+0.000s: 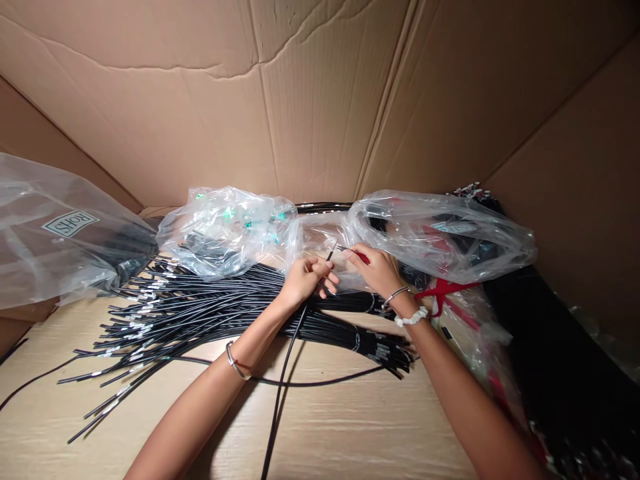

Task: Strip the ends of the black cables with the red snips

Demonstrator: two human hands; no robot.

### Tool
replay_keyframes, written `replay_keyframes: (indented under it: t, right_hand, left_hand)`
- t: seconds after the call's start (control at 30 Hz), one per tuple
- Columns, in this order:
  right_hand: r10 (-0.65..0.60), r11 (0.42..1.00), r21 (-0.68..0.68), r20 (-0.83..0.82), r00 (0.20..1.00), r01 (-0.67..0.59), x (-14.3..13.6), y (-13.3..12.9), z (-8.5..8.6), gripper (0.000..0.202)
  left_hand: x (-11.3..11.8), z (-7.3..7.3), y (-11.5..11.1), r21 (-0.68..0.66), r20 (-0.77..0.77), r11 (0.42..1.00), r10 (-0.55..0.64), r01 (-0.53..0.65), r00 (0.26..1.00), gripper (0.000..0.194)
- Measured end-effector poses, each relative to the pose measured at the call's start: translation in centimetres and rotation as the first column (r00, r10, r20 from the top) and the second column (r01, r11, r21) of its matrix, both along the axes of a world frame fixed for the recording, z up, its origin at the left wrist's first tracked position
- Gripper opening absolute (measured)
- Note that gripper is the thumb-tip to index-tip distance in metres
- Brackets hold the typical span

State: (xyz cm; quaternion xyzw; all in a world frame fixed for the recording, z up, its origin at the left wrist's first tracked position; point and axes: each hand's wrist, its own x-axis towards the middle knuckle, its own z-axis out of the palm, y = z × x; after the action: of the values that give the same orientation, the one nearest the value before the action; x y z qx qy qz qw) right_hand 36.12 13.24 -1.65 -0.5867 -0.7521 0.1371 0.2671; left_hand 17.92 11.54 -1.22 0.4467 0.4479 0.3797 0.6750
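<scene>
My left hand (306,280) is closed around a black cable (283,373), close to its end. A short pale tip (332,249) sticks up from the cable above my thumb, and the rest trails down past the front of the view. In my right hand (376,268) is a small red-handled tool (361,256); its thin metal tip points left, close to the cable's end. Whether the two touch is too small to tell, and my fingers hide most of the tool. Bundles of black cables (210,300) with pale end labels lie beneath and left of my hands.
Clear plastic bags stand behind: one with green bits (235,227), one at right (450,233), and a large one (60,233) at far left. Red strips (445,288) and a long black mass of cables (550,360) lie right. Cardboard walls (320,100) enclose the wooden tabletop (360,427).
</scene>
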Motion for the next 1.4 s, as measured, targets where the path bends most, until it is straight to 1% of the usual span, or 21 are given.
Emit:
replay_keyframes:
  t: [0.1, 0.2, 0.33, 0.43, 0.53, 0.6, 0.67, 0.77, 1.0, 1.1, 1.17, 1.27, 1.4]
  right_hand:
    - [0.027, 1.0, 0.006, 0.075, 0.997, -0.028, 0.0, -0.1, 0.2, 0.037]
    - [0.027, 1.0, 0.008, 0.133, 0.991, -0.028, -0.1, -0.2, 0.4, 0.036]
    - [0.027, 1.0, -0.003, 0.171, 0.985, -0.027, -0.2, -0.3, 0.6, 0.035]
    - [0.038, 0.999, 0.0, 0.189, 0.981, -0.039, -0.3, -0.3, 0.7, 0.036]
    - [0.034, 0.999, 0.006, 0.175, 0.984, -0.035, -0.3, -0.4, 0.8, 0.036]
    - [0.03, 0.999, 0.006, 0.15, 0.988, -0.031, -0.3, -0.4, 0.7, 0.036]
    - [0.029, 1.0, 0.005, 0.12, 0.992, -0.029, -0.4, -0.3, 0.5, 0.036]
    - [0.027, 1.0, -0.002, 0.087, 0.996, -0.027, -0.4, -0.3, 0.3, 0.037]
    - [0.032, 0.999, -0.014, 0.017, 0.999, -0.031, -0.5, -0.3, 0.3, 0.038]
    - [0.033, 0.999, -0.041, -0.029, 0.999, -0.034, -0.3, -0.2, 0.3, 0.039]
    - [0.037, 0.999, -0.037, -0.031, 0.999, -0.038, -0.2, -0.2, 0.4, 0.039]
    - [0.045, 0.999, -0.01, 0.027, 0.999, -0.044, -0.1, -0.2, 0.4, 0.039]
    - [0.04, 0.999, 0.007, 0.085, 0.996, -0.041, -0.4, -0.3, 0.4, 0.04]
  left_hand:
    - [0.1, 0.0, -0.1, 0.028, -0.046, 0.999, 0.026, -0.025, 0.999, 0.022]
    - [0.2, 0.0, -0.2, 0.075, -0.107, 0.996, 0.054, -0.046, 0.993, 0.02]
    - [0.3, 0.0, -0.6, 0.187, -0.228, 0.981, 0.097, -0.054, 0.969, 0.019]
    - [0.3, -0.2, -0.9, 0.314, -0.318, 0.949, 0.137, -0.032, 0.938, 0.018]
    - [0.2, -0.3, -1.2, 0.448, -0.417, 0.894, 0.201, 0.008, 0.886, 0.018]
    - [0.1, -0.3, -1.2, 0.504, -0.47, 0.863, 0.239, 0.035, 0.85, 0.019]
    - [0.0, -0.2, -1.2, 0.526, -0.496, 0.849, 0.253, 0.055, 0.831, 0.018]
    - [0.0, -0.1, -1.2, 0.535, -0.508, 0.842, 0.254, 0.07, 0.823, 0.019]
    - [0.0, -0.2, -1.2, 0.538, -0.512, 0.84, 0.255, 0.074, 0.821, 0.018]
    - [0.0, -0.2, -1.2, 0.536, -0.542, 0.84, 0.268, 0.081, 0.797, 0.018]
    - [0.0, -0.2, -1.2, 0.526, -0.584, 0.845, 0.28, 0.093, 0.762, 0.018]
    - [0.2, 0.0, -1.3, 0.507, -0.675, 0.851, 0.292, 0.139, 0.677, 0.017]
    - [0.5, 0.5, -1.4, 0.468, -0.808, 0.855, 0.31, 0.225, 0.502, 0.017]
